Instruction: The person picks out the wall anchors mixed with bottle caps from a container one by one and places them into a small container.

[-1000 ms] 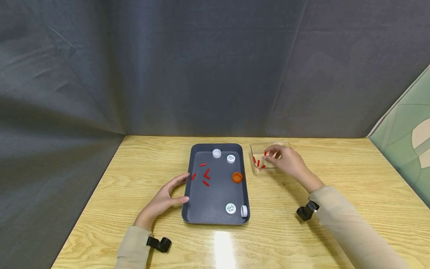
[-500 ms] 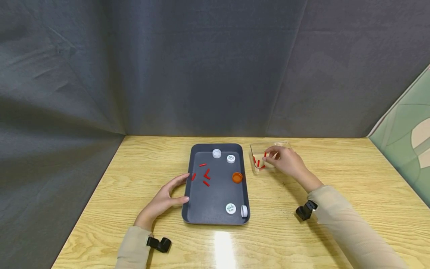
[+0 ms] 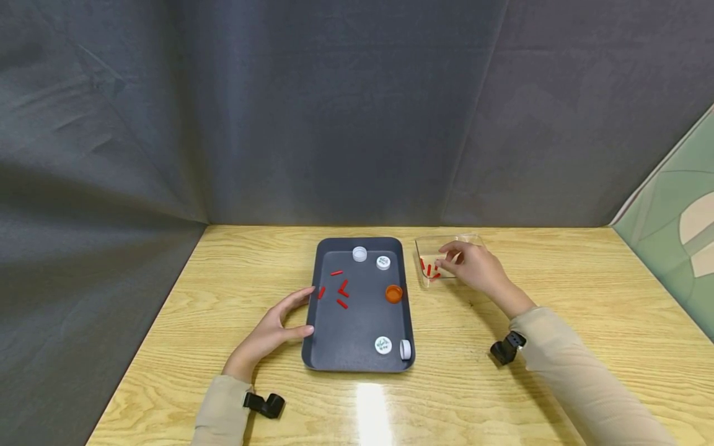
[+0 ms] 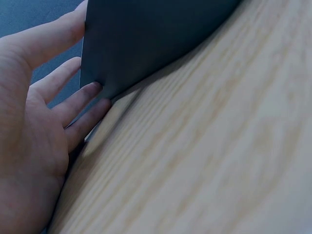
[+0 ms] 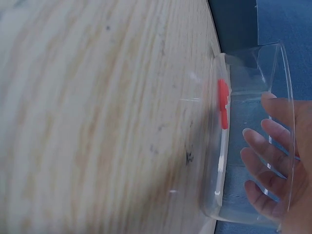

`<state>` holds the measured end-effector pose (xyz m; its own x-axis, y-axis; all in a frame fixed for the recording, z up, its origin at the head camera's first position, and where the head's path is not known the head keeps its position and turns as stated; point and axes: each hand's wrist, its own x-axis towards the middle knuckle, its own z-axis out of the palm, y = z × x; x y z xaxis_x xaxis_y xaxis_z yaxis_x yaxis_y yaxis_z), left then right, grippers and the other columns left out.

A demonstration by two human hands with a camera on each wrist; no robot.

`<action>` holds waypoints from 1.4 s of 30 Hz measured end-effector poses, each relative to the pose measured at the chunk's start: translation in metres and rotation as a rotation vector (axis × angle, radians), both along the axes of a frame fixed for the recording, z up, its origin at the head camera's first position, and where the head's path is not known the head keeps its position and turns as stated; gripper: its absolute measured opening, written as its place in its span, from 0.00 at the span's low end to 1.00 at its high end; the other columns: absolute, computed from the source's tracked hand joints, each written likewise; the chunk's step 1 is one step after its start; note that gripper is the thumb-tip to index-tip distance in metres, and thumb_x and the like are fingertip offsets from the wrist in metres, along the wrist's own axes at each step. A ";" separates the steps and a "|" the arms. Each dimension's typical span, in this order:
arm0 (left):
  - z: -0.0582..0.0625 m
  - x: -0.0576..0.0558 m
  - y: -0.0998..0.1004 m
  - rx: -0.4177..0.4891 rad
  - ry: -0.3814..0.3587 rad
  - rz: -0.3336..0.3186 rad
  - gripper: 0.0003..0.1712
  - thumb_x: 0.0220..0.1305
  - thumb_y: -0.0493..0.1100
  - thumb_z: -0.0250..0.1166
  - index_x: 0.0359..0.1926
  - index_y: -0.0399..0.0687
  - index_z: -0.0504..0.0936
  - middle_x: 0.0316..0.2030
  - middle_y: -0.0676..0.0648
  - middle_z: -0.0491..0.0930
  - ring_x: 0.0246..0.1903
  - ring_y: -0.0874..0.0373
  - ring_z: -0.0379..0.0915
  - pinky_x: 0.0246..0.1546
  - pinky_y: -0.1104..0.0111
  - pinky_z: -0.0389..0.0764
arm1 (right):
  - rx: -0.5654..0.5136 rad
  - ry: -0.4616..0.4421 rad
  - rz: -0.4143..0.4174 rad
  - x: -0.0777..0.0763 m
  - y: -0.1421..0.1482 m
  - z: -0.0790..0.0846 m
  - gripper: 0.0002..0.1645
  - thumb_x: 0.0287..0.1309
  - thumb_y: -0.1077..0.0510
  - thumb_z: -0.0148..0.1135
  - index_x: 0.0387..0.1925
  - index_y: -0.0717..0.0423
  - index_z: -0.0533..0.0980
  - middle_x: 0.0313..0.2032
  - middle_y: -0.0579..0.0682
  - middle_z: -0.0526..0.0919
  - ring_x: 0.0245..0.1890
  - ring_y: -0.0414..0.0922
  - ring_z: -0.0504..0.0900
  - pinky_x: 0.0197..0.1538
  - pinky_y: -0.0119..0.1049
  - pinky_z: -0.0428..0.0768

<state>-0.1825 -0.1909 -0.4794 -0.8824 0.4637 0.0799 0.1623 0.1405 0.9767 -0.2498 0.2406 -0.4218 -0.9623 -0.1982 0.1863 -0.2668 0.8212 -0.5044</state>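
My left hand (image 3: 268, 334) rests at the left side of the dark grey tray (image 3: 357, 365), thumb and fingers spread and touching its rim; the left wrist view shows fingertips against the tray wall (image 4: 146, 39). My right hand (image 3: 474, 266) reaches into a clear plastic box (image 3: 424, 244) right of the tray. In the right wrist view its thumb and fingers (image 5: 265, 146) stand apart behind the clear wall, with nothing seen between them. Several small red sticks (image 3: 429, 271) lie in the box, one just below the fingertips. More red sticks (image 3: 343, 304) are scattered in the tray.
The tray also holds an orange cap (image 3: 393, 293), an upturned white cap (image 3: 359, 254), two white caps with green print, (image 3: 383, 345) and a white cap on its side (image 3: 405, 350). A grey curtain (image 3: 357, 124) hangs behind the wooden table (image 3: 251, 260).
The red stick between my right fingertips has dropped lower in the box and now shows below them. My left hand and the tray have not moved.
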 end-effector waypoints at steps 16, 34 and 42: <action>-0.001 0.000 0.000 0.006 -0.007 -0.003 0.44 0.60 0.36 0.71 0.75 0.47 0.62 0.72 0.42 0.62 0.71 0.44 0.55 0.69 0.45 0.50 | -0.041 0.061 0.021 0.001 -0.010 0.006 0.18 0.60 0.52 0.70 0.48 0.60 0.83 0.33 0.48 0.84 0.32 0.46 0.80 0.32 0.39 0.74; 0.000 0.000 0.000 -0.004 -0.013 0.001 0.44 0.60 0.37 0.71 0.75 0.48 0.62 0.71 0.42 0.62 0.71 0.43 0.55 0.68 0.44 0.52 | -0.229 0.101 0.073 0.009 -0.045 0.019 0.15 0.57 0.58 0.72 0.46 0.59 0.84 0.32 0.50 0.85 0.31 0.48 0.81 0.32 0.38 0.78; 0.000 0.000 0.000 -0.009 -0.014 0.002 0.44 0.60 0.37 0.71 0.75 0.47 0.62 0.72 0.42 0.62 0.71 0.43 0.55 0.68 0.44 0.51 | -0.257 0.091 0.120 0.011 -0.062 0.018 0.16 0.58 0.54 0.73 0.45 0.58 0.84 0.32 0.48 0.83 0.30 0.46 0.79 0.31 0.37 0.77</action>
